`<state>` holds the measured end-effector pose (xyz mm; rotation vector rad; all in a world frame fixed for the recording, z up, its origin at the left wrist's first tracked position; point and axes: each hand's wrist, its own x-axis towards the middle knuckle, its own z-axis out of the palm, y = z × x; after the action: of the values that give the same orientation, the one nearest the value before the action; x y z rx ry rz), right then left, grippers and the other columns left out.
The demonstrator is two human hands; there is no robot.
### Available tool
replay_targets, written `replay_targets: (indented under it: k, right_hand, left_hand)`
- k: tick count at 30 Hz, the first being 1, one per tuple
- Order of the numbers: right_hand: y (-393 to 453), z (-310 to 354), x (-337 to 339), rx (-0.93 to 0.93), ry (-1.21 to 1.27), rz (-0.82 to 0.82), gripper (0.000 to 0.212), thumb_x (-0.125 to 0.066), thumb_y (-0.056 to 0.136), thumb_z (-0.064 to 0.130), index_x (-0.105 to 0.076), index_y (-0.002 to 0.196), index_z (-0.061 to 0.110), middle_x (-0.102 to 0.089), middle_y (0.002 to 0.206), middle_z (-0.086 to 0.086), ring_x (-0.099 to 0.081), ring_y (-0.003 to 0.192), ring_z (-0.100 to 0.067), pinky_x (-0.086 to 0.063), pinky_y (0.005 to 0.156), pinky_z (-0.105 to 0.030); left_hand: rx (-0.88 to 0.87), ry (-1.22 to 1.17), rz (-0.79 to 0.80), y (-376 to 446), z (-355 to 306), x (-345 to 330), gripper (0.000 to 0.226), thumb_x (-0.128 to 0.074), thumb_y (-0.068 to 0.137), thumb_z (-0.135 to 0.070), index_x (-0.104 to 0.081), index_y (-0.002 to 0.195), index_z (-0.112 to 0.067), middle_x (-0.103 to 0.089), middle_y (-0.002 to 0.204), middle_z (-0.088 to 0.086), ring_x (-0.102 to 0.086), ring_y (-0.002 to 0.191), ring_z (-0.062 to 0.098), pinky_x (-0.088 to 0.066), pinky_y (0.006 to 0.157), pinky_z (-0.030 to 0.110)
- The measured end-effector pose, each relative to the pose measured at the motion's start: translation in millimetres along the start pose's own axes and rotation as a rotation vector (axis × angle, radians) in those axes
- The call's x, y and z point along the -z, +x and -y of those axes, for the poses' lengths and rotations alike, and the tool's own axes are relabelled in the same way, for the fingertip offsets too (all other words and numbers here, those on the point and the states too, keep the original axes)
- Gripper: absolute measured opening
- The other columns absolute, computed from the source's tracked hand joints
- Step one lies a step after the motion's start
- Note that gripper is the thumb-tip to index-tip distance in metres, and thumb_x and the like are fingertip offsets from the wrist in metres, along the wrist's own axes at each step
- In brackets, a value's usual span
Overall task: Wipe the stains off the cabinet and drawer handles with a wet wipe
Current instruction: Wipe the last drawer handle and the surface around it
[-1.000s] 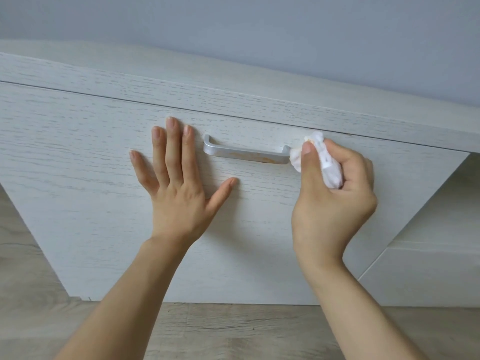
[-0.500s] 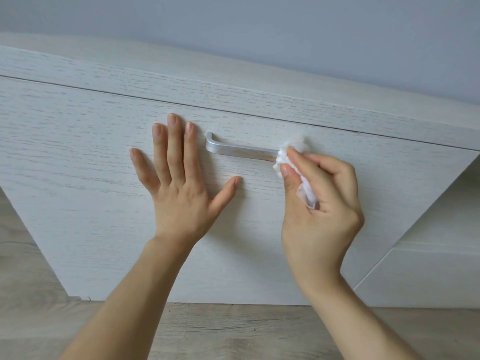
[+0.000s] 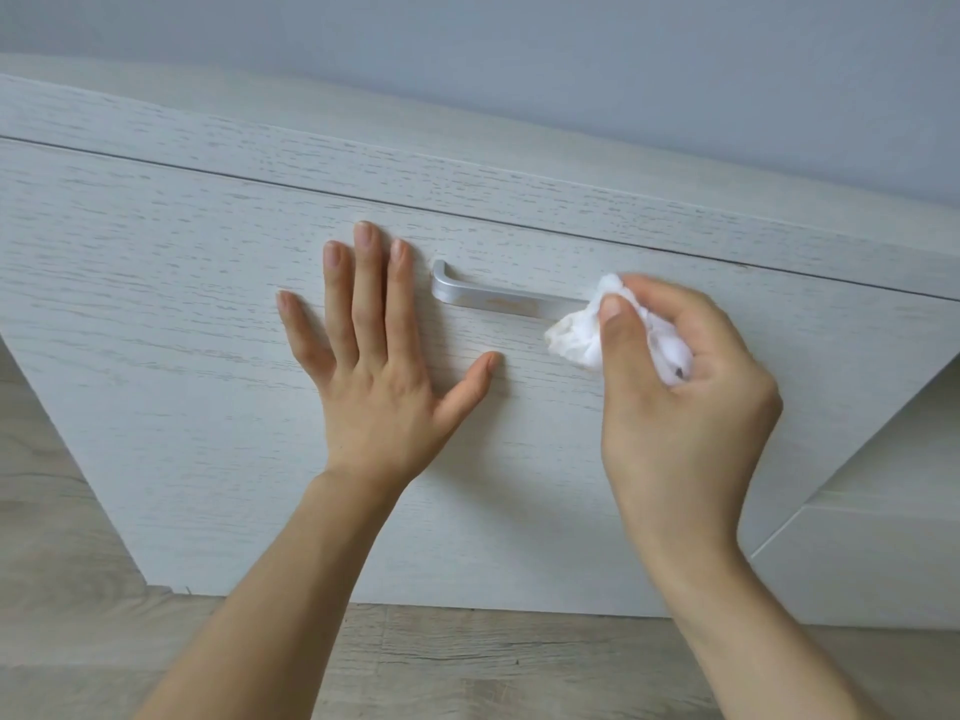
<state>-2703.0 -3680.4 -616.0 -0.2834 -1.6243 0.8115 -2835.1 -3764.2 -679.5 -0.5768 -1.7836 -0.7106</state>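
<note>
A silver bar handle (image 3: pixel 498 297) runs across the white wood-grain drawer front (image 3: pixel 208 356). Faint brownish marks show on its middle part. My right hand (image 3: pixel 675 387) grips a crumpled white wet wipe (image 3: pixel 582 335) and holds it against the handle's right end, which is hidden behind the wipe. My left hand (image 3: pixel 379 366) lies flat on the drawer front just left of the handle, fingers spread and straight.
The cabinet's top board (image 3: pixel 467 163) overhangs the drawer, with a grey-blue wall behind it. A lower white shelf or panel (image 3: pixel 872 543) sits at the right. Wooden floor (image 3: pixel 467 662) shows below the drawer.
My right hand slid the wipe leftward along the handle and is now back near its right end. My left hand stayed flat in place.
</note>
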Motion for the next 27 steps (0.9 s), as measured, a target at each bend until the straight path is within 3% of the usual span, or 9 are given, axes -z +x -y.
replay_targets:
  k: [2, 5, 8, 11, 14, 17, 23, 27]
  right_hand:
    - [8.3, 2.2, -0.3, -0.034, -0.001, -0.026, 0.009, -0.065, 0.085, 0.024, -0.059, 0.091, 0.027, -0.061, 0.075, 0.017, -0.058, 0.070, 0.006, -0.042, 0.065, -0.005]
    - [13.0, -0.8, -0.3, -0.005, -0.013, -0.042, 0.006, -0.066, 0.085, 0.020, -0.063, 0.080, 0.019, -0.060, 0.084, 0.006, -0.058, 0.075, 0.001, -0.049, 0.071, -0.019]
    - [4.5, -5.1, -4.0, 0.155, -0.117, -0.042, 0.013, -0.064, 0.087, 0.017, -0.069, 0.087, 0.005, -0.060, 0.093, -0.006, -0.054, 0.083, 0.004, -0.038, 0.076, -0.005]
    - [-2.1, -11.7, -5.6, 0.305, -0.223, -0.028, 0.019, -0.066, 0.086, 0.010, -0.067, 0.100, -0.003, -0.059, 0.100, -0.014, -0.055, 0.092, -0.012, -0.036, 0.085, -0.003]
    - [-0.3, -16.6, -5.2, 0.439, -0.260, -0.026, 0.018, -0.056, 0.086, -0.006, -0.068, 0.099, -0.005, -0.061, 0.095, -0.023, -0.055, 0.090, -0.014, -0.036, 0.087, -0.003]
    - [3.5, -21.2, 0.1, 0.522, -0.256, -0.004, 0.019, -0.056, 0.085, -0.010, -0.069, 0.097, -0.006, -0.061, 0.091, -0.023, -0.055, 0.088, -0.011, -0.036, 0.087, -0.001]
    - [1.9, -21.4, -2.5, 0.401, -0.207, -0.029, 0.013, -0.064, 0.084, -0.003, -0.071, 0.094, -0.001, -0.059, 0.088, -0.014, -0.053, 0.079, -0.004, -0.037, 0.079, -0.001]
    - [0.3, -21.9, 8.3, 0.133, -0.099, -0.039, 0.023, -0.065, 0.084, -0.003, -0.069, 0.101, 0.011, -0.060, 0.095, -0.005, -0.056, 0.082, 0.005, -0.040, 0.073, -0.005]
  left_hand:
    - [-0.005, 0.008, -0.010, -0.2, -0.4, -0.5, 0.090, -0.048, 0.086, -0.063, -0.020, 0.144, 0.000, -0.021, 0.148, 0.019, -0.014, 0.137, 0.039, -0.003, 0.108, 0.059]
    - [0.006, -0.004, 0.001, -0.1, -0.5, 0.3, 0.090, -0.047, 0.086, -0.063, -0.018, 0.145, -0.002, -0.018, 0.149, 0.018, -0.012, 0.137, 0.038, 0.000, 0.110, 0.058]
    - [0.012, -0.008, 0.015, 0.2, -0.5, 1.7, 0.089, -0.046, 0.086, -0.064, -0.017, 0.145, -0.003, -0.013, 0.149, 0.015, -0.008, 0.139, 0.036, 0.004, 0.112, 0.054]
    - [0.015, -0.004, 0.026, 0.8, -0.8, 2.0, 0.088, -0.044, 0.086, -0.065, -0.015, 0.145, -0.006, -0.011, 0.149, 0.013, 0.000, 0.143, 0.029, 0.006, 0.113, 0.052]
    - [0.023, -0.003, 0.033, 0.8, -0.2, 1.4, 0.088, -0.043, 0.085, -0.066, -0.014, 0.145, -0.008, -0.009, 0.149, 0.012, 0.006, 0.145, 0.023, 0.007, 0.113, 0.051]
    - [0.025, -0.001, 0.031, -0.4, 0.0, 0.2, 0.088, -0.043, 0.085, -0.067, -0.014, 0.145, -0.009, -0.009, 0.149, 0.012, 0.014, 0.145, 0.015, 0.007, 0.113, 0.052]
    - [0.033, 0.001, 0.020, -0.2, 0.2, -1.2, 0.089, -0.044, 0.085, -0.067, -0.014, 0.146, -0.009, -0.009, 0.150, 0.012, 0.019, 0.142, 0.009, 0.008, 0.114, 0.050]
    - [0.031, 0.001, 0.011, -0.1, 0.4, -1.4, 0.089, -0.043, 0.085, -0.067, -0.015, 0.146, -0.009, -0.010, 0.150, 0.011, 0.018, 0.142, 0.009, 0.008, 0.114, 0.050]
